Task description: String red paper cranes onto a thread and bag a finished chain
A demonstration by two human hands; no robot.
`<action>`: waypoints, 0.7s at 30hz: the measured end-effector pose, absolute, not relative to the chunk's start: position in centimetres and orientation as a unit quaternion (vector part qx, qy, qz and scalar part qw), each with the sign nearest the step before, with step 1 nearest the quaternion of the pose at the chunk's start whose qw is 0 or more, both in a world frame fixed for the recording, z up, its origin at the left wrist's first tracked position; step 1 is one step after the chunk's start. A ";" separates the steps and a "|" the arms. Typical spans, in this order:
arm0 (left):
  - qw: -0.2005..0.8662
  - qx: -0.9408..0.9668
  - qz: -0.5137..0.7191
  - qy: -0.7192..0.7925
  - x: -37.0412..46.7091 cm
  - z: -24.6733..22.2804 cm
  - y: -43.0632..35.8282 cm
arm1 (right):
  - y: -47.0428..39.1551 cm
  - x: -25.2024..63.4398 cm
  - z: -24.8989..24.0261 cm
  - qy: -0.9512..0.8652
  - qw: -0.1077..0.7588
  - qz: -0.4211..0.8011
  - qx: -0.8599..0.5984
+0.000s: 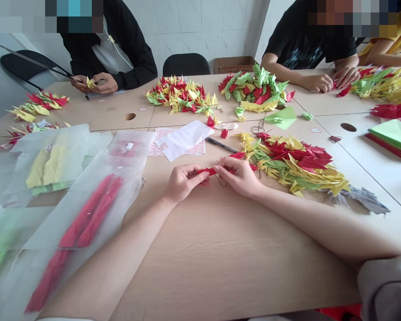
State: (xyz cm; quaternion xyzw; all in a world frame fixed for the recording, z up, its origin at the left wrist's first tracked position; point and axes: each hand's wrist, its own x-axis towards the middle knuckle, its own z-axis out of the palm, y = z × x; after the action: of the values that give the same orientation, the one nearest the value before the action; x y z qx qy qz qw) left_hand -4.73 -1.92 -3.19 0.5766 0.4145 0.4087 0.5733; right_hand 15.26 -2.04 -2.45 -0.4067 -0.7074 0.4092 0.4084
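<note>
Both hands meet over the table around a red folded-paper piece (205,171). My left hand (184,182) pinches its left end between thumb and fingers. On the other end, my right hand (238,176) is closed, thumb pressed on the red paper. A dark thread (223,183) loops below the fingers. More red paper shows just behind and beside my right hand. To the right lies a heap of strung folded-paper cranes (297,165) in red, yellow and green, with grey paper pieces (364,198) at its near end.
Clear plastic bags (96,200) with folded paper lie at left. White paper (187,138), a label sheet (155,145) and a black pen (220,144) lie ahead. Two crane heaps (180,94) (255,89) sit farther back. Co-workers' hands (102,83) (321,83) work across the table.
</note>
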 end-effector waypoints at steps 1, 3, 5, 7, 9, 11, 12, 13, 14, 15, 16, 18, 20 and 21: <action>0.569 0.582 0.409 0.413 -4.7 -3.2 -1.9 | -2.1 15.2 -2.4 -0.709 0.405 0.413 -0.403; 0.562 0.594 0.408 0.406 -4.6 -3.1 -2.0 | -2.2 15.1 -2.3 -0.718 0.398 0.411 -0.396; 0.563 0.600 0.406 0.398 -4.5 -2.9 -2.1 | -2.2 15.1 -2.1 -0.729 0.398 0.398 -0.390; 0.572 0.597 0.402 0.393 -4.5 -2.8 -2.2 | -2.1 15.2 -2.0 -0.738 0.404 0.384 -0.381; 0.580 0.599 0.396 0.385 -4.6 -2.7 -2.3 | -2.1 15.3 -2.0 -0.748 0.410 0.367 -0.371; 0.566 0.618 0.392 0.380 -4.7 -2.7 -2.4 | -2.0 15.4 -2.0 -0.758 0.412 0.348 -0.367; 0.550 0.632 0.391 0.380 -4.7 -2.7 -2.4 | -2.0 15.5 -2.1 -0.762 0.412 0.338 -0.367; 0.531 0.647 0.390 0.382 -4.7 -2.8 -2.4 | -1.9 15.6 -2.1 -0.766 0.412 0.331 -0.366; 0.513 0.660 0.391 0.386 -4.7 -2.8 -2.4 | -1.9 15.6 -2.1 -0.769 0.411 0.327 -0.365; 0.499 0.668 0.391 0.389 -4.7 -2.8 -2.4 | -2.0 15.7 -2.1 -0.771 0.411 0.326 -0.361; 0.489 0.675 0.390 0.392 -4.6 -2.9 -2.3 | -2.0 15.7 -2.2 -0.774 0.409 0.327 -0.357; 0.478 0.682 0.385 0.398 -4.6 -2.9 -2.2 | -2.0 15.6 -2.3 -0.780 0.400 0.333 -0.347; 0.472 0.685 0.380 0.405 -4.7 -3.0 -2.0 | -1.9 15.5 -2.4 -0.791 0.388 0.330 -0.339; 0.470 0.685 0.378 0.409 -4.8 -3.0 -1.9 | -1.9 15.5 -2.5 -0.798 0.385 0.317 -0.339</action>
State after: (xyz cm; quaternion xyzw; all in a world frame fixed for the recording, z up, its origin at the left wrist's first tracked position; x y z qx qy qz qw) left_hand -4.79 -1.91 -2.98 0.6846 0.4093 0.3777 0.4703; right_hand 15.47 -1.85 -2.53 -0.3389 -0.7977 0.3170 0.3852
